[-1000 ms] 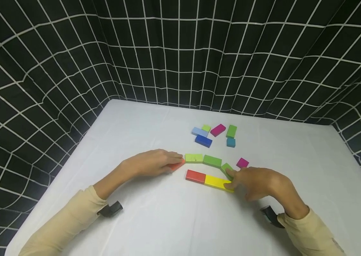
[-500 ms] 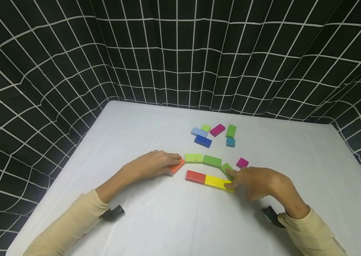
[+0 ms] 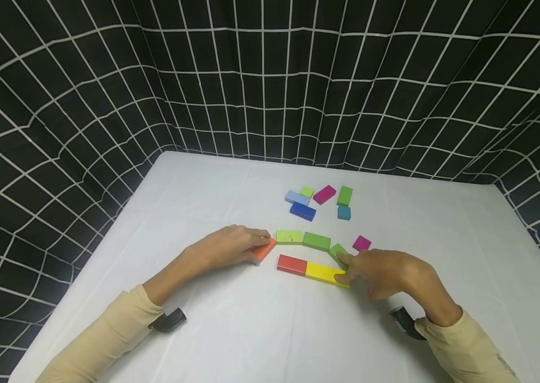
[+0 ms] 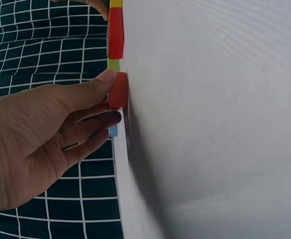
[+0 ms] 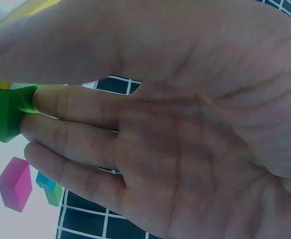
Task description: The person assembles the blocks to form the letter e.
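Note:
In the head view my left hand (image 3: 226,246) pinches an orange block (image 3: 265,250), which lies slanted at the left end of a curved row. The left wrist view shows the thumb and fingers at that orange block (image 4: 118,92). Rightward along the row come a lime block (image 3: 289,238), a green block (image 3: 316,241) and another green block (image 3: 338,252). My right hand (image 3: 389,272) touches this last one with its fingertips, while its thumb rests on a yellow block (image 3: 321,272). A red block (image 3: 291,265) abuts the yellow one. The right wrist view shows fairly straight fingers against the green block (image 5: 5,114).
Behind the row lie several loose blocks: light blue (image 3: 297,198), dark blue (image 3: 303,211), magenta (image 3: 324,194), green (image 3: 345,196) and teal (image 3: 343,213). A small magenta block (image 3: 362,243) sits beyond my right hand. Gridded dark curtains (image 3: 260,80) surround the white table (image 3: 231,330).
The orange block has turned to a steeper slant, and more of it shows as the left fingers have shifted. My right hand stays in place.

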Available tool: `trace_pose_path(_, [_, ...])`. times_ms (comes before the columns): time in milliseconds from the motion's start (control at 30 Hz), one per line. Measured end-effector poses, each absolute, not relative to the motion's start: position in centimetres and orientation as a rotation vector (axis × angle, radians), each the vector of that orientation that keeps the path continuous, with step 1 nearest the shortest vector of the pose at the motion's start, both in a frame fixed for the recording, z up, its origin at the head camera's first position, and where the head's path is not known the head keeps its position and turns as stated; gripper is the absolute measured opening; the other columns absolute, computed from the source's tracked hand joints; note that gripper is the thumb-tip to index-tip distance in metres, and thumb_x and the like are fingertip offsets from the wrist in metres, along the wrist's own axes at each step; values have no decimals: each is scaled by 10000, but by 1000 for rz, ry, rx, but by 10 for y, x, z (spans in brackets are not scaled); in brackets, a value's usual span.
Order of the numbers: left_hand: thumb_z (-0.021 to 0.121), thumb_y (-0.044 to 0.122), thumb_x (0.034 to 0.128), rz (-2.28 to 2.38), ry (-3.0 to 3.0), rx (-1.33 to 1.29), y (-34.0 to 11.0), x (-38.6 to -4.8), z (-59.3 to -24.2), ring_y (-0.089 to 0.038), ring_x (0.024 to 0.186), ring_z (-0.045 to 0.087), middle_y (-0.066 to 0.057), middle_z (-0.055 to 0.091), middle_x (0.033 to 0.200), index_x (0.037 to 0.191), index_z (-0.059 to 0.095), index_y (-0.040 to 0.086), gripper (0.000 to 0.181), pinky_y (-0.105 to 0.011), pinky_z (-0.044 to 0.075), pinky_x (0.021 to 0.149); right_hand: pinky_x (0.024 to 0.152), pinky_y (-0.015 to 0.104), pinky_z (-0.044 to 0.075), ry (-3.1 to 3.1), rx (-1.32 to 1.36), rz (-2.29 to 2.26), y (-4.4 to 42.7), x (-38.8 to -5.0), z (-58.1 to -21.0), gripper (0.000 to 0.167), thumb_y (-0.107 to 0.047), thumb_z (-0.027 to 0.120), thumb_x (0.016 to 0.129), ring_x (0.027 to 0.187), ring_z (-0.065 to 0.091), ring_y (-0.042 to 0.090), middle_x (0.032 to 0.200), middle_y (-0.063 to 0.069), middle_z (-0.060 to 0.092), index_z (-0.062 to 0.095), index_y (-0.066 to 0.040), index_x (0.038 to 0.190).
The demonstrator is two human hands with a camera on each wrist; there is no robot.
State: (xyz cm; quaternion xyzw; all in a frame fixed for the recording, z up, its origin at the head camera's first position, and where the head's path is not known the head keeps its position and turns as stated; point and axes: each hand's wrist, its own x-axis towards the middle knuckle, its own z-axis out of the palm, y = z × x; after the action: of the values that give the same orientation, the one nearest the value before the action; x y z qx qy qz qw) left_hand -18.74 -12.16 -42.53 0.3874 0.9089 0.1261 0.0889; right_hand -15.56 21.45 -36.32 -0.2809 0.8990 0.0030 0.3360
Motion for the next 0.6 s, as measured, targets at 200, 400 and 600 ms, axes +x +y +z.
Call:
trace_pose_path(200, [803,333,928,360,2767,1186,-107,-197,-410,-202,1300,687,-12,674,1454,1391,685,141,515,-410,561,1107,742,297,528,2342,-719,28,213,-156,-363,753,84,831,773,1274,575,330,1691,72,397,689,-369,1357])
trace_pose_path(400, [708,269,1008,325,2690,1322,-47,-230,-383,-188,1392,618,-12,667,1465,1428,653,140,442,-365,516,1163,746,306,534,2347,-750,30,214,-155,-361,749,72,848,769,1230,598,314,1683,82,408,686,-359,1360])
trace_pose_path(600, [665,178,1032,299,2477,1523,29,-260,-386,-131,1414,590,21,664,1469,1458,627,155,428,-236,489,1162,782,323,546,2350,-814,16,217,-154,-360,739,80,839,771,1230,626,312,1671,116,420,690,-326,1370])
